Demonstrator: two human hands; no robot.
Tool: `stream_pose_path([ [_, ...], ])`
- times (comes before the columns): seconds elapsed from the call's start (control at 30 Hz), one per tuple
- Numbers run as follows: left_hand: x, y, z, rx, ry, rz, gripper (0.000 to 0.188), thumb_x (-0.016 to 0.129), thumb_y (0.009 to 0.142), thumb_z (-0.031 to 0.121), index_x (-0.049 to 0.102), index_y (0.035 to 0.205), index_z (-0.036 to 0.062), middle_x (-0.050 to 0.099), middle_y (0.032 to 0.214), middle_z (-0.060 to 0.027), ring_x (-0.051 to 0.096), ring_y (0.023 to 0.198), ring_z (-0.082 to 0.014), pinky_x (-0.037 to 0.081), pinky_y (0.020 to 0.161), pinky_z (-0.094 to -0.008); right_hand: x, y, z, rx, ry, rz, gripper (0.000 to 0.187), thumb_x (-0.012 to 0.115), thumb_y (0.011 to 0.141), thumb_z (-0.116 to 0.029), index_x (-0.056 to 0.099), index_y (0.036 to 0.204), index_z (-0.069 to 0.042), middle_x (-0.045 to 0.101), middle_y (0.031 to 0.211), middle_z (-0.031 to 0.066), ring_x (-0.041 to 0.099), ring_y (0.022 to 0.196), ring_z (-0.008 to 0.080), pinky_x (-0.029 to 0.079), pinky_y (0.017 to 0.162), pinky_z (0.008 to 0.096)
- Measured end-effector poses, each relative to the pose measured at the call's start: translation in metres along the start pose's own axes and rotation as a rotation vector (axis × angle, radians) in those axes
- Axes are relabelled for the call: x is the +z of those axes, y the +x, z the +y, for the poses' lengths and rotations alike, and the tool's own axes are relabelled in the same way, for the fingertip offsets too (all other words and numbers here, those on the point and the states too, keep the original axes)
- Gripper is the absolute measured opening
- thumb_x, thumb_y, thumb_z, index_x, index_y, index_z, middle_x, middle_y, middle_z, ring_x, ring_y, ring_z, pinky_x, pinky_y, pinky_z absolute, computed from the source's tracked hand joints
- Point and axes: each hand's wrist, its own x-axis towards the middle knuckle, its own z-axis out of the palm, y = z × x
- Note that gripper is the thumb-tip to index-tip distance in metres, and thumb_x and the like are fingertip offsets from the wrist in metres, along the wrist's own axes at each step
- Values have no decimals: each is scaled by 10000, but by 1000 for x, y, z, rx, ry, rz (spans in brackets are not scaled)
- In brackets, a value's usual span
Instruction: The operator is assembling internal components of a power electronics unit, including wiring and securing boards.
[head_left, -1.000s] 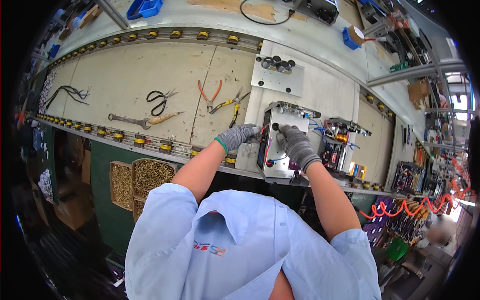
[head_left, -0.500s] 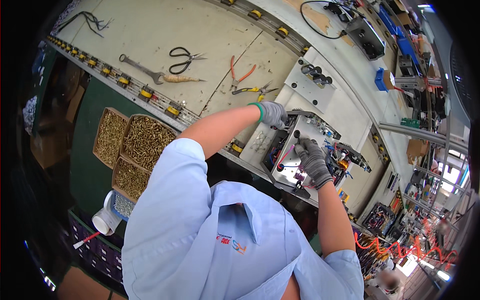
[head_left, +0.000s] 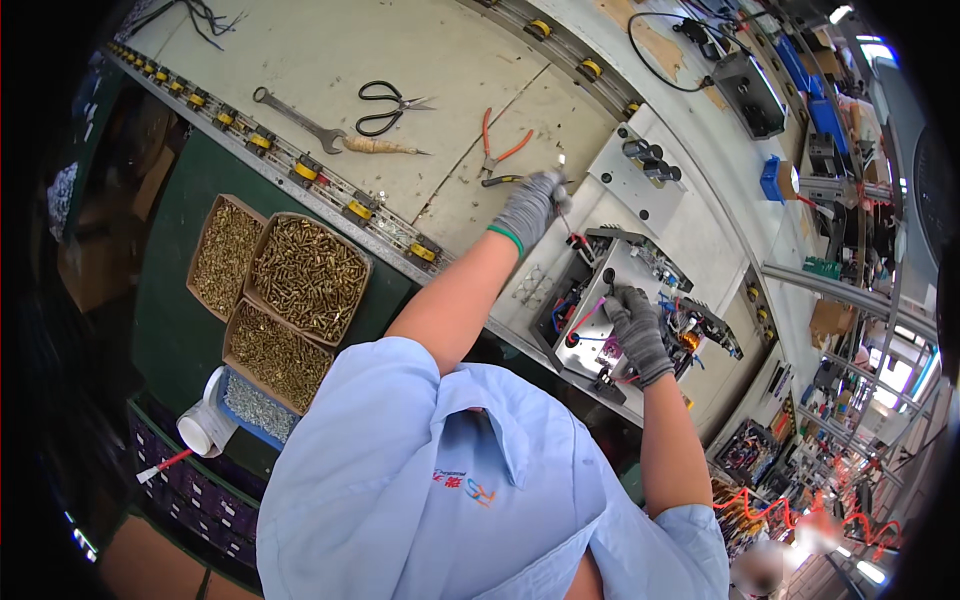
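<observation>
A metal equipment chassis with wires and circuit boards sits tilted on the bench in front of me. My left hand, in a grey glove, is raised beside its far left corner. The fingers are closed on a thin wire that leads down to the chassis; a small white piece shows above them. My right hand, also gloved, rests over the chassis with its fingers curled. A pink wire runs up to its fingertips, beside a black round fitting; its end is hidden there.
Scissors, red-handled pliers, a wrench and a wooden-handled awl lie on the bench. Boxes of brass-coloured fasteners stand at left. Beyond the chassis is a metal plate with black fittings. Roller rails edge the bench.
My left hand has moved from the chassis corner up and away, drawing a thin wire out. My right hand stays on the chassis. The whole view has shifted slightly.
</observation>
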Motion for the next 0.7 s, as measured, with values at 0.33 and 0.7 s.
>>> stream_pose_path([
  [0.33, 0, -73, 20, 196, 738, -410, 254, 612, 983, 260, 672, 1091, 38, 590, 773, 28, 539, 694, -74, 501, 658, -248, -5, -3, -4, 76, 66, -46, 304, 695, 886, -215, 664, 1092, 7, 621, 966, 186, 633, 895, 289, 505, 806, 377],
  [0.7, 17, -59, -14, -3, 886, -630, 341, 682, 914, 240, 677, 1154, -1, 695, 913, -68, 622, 797, -128, 512, 730, -274, -5, -8, 3, -8, 75, -128, 286, 752, 845, -160, 694, 1076, -2, 585, 1046, 196, 606, 981, 341, 512, 863, 401],
])
